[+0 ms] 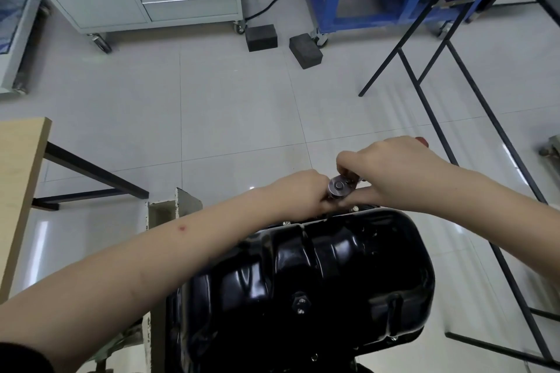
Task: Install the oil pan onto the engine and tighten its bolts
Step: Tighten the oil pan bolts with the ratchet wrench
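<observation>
Two hands at far flange | your left hand [306,191] steadies ratchet head [339,188] | right hand [391,169] grips its handle | oil pan [318,281] seated on engine: stiff, glossy, slippery, so hold by rim.

oil pan [318,275] | glossy black, dented | seated on engine, sump up

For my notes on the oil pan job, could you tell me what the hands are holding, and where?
Both grip a ratchet wrench: left hand at its head, right hand around the handle.
</observation>
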Available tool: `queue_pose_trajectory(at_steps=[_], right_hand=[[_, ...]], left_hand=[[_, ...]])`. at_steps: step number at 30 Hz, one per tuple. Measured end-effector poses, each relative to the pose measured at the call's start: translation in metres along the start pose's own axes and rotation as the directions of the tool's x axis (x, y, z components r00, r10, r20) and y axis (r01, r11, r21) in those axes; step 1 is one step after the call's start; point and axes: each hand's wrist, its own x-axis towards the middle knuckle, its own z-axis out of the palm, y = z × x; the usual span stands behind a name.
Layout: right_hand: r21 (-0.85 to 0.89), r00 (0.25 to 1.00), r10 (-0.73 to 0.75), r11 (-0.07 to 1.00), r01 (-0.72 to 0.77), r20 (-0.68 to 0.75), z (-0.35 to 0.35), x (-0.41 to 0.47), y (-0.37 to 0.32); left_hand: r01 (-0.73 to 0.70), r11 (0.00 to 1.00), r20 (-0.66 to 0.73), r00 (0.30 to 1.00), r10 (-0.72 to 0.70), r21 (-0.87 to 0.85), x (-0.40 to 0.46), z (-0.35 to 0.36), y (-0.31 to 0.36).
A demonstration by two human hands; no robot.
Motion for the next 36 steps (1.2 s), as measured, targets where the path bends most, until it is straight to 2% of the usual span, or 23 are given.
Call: queue_pose_trajectory(at_steps=[3,8,10,15,23,28,30,32,36], right_hand=[[0.057,0.998,0.068,0.996,-0.067,-0.003,0.001,-0.003,-0.004],[0.312,0.979,0.204,0.931,-0.189,-0.017,0.012,-0.011,-0.013],[0.335,0.987,0.159,0.931,-0.144,-0.018,0.014,-0.008,-0.011],[0.410,0.998,-0.064,0.911,0.050,0.021,0.009,0.003,0.008],[0.324,0.967,-0.255,0.915,0.240,0.002,0.003,0.013,0.030],[0.324,0.936,-0.346,0.879,0.350,-0.072,0.007,0.014,0.034],[0.345,0.943,-0.324,0.878,0.330,-0.079,0.006,0.011,0.034],[0.320,0.969,-0.246,0.916,0.244,-0.035,0.004,0.007,0.032],[0.117,0.997,-0.069,0.991,0.070,-0.016,0.011,-0.005,0.024]], left_hand=[[0.013,1.000,-0.055,0.998,-0.014,-0.010,0.001,0.002,-0.001],[0.011,1.000,-0.062,0.998,-0.009,0.024,0.003,0.005,-0.001],[-0.009,1.000,-0.052,0.999,0.009,0.006,0.002,0.005,-0.004],[-0.031,0.995,-0.090,0.996,0.022,-0.093,-0.001,0.005,-0.011],[0.016,0.998,-0.083,0.996,-0.022,-0.068,0.003,0.005,-0.009],[-0.016,0.999,-0.052,0.999,0.013,-0.044,0.000,0.004,-0.008],[-0.027,0.999,-0.033,0.999,0.026,-0.027,-0.002,0.005,-0.007],[-0.019,0.999,-0.030,0.999,0.017,-0.048,-0.002,0.006,-0.005],[-0.005,0.989,-0.012,1.000,0.003,-0.148,-0.001,0.002,-0.005]])
